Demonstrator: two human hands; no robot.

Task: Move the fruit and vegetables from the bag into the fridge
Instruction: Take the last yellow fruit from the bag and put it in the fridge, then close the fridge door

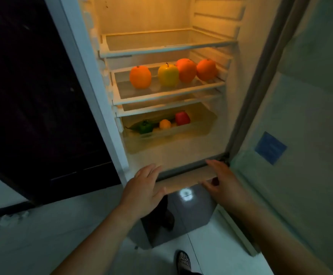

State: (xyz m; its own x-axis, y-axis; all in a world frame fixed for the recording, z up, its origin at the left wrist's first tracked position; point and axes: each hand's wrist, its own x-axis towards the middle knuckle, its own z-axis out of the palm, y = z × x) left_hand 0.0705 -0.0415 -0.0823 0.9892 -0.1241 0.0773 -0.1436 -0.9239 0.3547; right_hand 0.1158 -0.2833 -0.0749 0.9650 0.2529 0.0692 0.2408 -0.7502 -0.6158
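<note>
The fridge [183,171] stands open and lit inside. On its middle shelf [167,94] sit three oranges [140,77] and a yellow-green apple [168,75]. Lower down, the clear drawer [171,143] holds a green pepper [145,127], a small yellow fruit [165,124], a red pepper [182,118] and a long green vegetable behind them. My left hand [144,190] and my right hand [223,181] hover with straight fingers at the fridge's bottom front edge, holding nothing. No bag is in view.
The top shelf [167,46] is bare. The fridge door [292,135] stands open at the right with a blue sticker [270,147]. Dark furniture [33,96] is at the left. Pale floor tiles lie below, with a shoe [183,261] near the bottom edge.
</note>
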